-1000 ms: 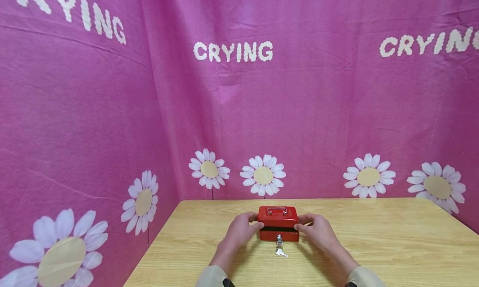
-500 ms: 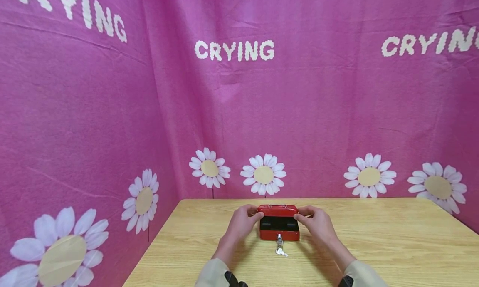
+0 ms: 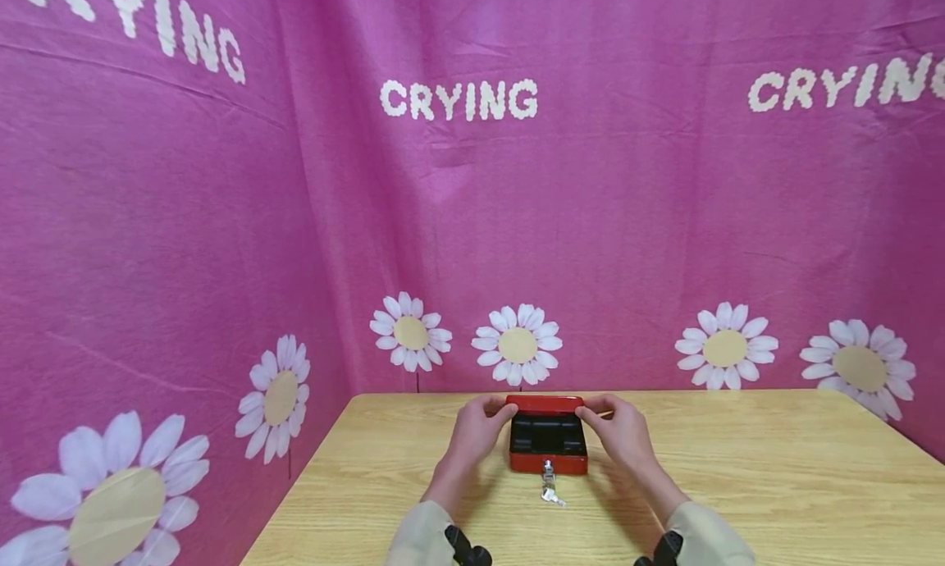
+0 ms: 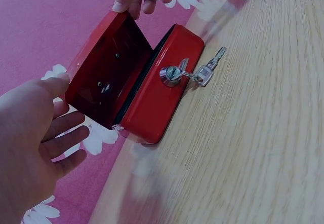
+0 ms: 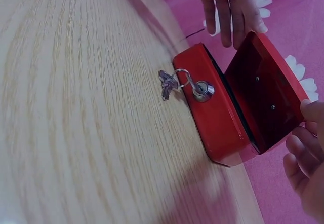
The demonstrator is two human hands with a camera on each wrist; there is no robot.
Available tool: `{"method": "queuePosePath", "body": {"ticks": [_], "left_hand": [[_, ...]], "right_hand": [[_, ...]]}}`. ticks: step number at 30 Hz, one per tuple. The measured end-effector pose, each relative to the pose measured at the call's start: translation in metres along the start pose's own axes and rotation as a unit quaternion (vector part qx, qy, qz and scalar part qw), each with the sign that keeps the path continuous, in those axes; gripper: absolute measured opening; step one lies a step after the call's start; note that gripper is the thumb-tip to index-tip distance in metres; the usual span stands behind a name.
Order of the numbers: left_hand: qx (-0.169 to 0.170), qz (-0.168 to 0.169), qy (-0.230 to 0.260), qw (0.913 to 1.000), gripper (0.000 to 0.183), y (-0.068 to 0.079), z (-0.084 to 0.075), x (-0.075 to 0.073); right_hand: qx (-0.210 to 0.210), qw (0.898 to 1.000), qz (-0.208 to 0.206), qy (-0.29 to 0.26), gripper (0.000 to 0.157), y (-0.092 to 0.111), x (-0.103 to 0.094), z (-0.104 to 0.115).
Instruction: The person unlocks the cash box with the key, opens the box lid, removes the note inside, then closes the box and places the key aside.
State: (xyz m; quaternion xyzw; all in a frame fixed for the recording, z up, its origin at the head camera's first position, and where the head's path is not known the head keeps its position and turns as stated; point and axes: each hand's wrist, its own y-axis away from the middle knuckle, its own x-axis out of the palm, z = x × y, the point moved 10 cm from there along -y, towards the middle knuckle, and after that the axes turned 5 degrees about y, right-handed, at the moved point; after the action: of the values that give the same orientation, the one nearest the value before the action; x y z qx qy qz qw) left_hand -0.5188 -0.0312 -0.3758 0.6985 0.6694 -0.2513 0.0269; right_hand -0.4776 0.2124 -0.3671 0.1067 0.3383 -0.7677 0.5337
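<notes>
1. Red cash box (image 3: pixel 548 447): small metal box standing on the wooden table (image 3: pixel 738 484), close to the table's far edge and nearer its left far corner than its right. The long axis runs left to right, parallel to that far edge, with the lock face towards the person.

2. Lid (image 3: pixel 545 403): hinged along the far long side and raised steeply, so that its dark inner face and the black interior of the box show. In the left wrist view the lid (image 4: pixel 104 72) leans back from the base.

3. Key (image 3: pixel 548 470): seated in the lock at the middle of the front wall; a second key on the ring lies on the table just in front of the box. Neither hand touches these.

4. Left hand (image 3: pixel 478 431): at the left short end of the lid. The thumb tip rests on the lid's corner edge; the other fingers are loosely spread and only slightly bent, not wrapped round anything.

5. Right hand (image 3: pixel 618 433): at the right short end, mirroring the left. Thumb and fingertips pinch the lid's corner edge, fingers somewhat curled.

6. Governing relation: the lid lies between the two hands, each equally near. The hinge line runs from hand to hand, so the lid swings away from the person, towards the far edge.
</notes>
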Motion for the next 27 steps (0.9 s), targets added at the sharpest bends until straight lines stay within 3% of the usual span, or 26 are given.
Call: {"method": "queuePosePath", "body": {"ticks": [4,12,20,27], "left_hand": [[-0.004,0.015,-0.013,0.9998,0.044,-0.001,0.000,0.005],[0.028,0.017,-0.021,0.9993,0.053,-0.003,-0.004,0.010],[0.018,0.009,-0.012,0.9997,0.060,-0.006,-0.004,0.014],[-0.019,0.033,-0.007,0.9992,0.068,-0.006,0.004,0.022]], "right_hand": [[-0.003,1.000,0.004,-0.008,0.027,-0.001,0.003,0.000],[-0.003,0.999,0.029,-0.020,0.043,-0.003,0.011,0.002],[-0.014,0.999,0.033,-0.023,0.046,-0.004,0.010,0.012],[-0.017,0.997,0.062,-0.036,0.054,-0.006,0.016,0.011]]}}
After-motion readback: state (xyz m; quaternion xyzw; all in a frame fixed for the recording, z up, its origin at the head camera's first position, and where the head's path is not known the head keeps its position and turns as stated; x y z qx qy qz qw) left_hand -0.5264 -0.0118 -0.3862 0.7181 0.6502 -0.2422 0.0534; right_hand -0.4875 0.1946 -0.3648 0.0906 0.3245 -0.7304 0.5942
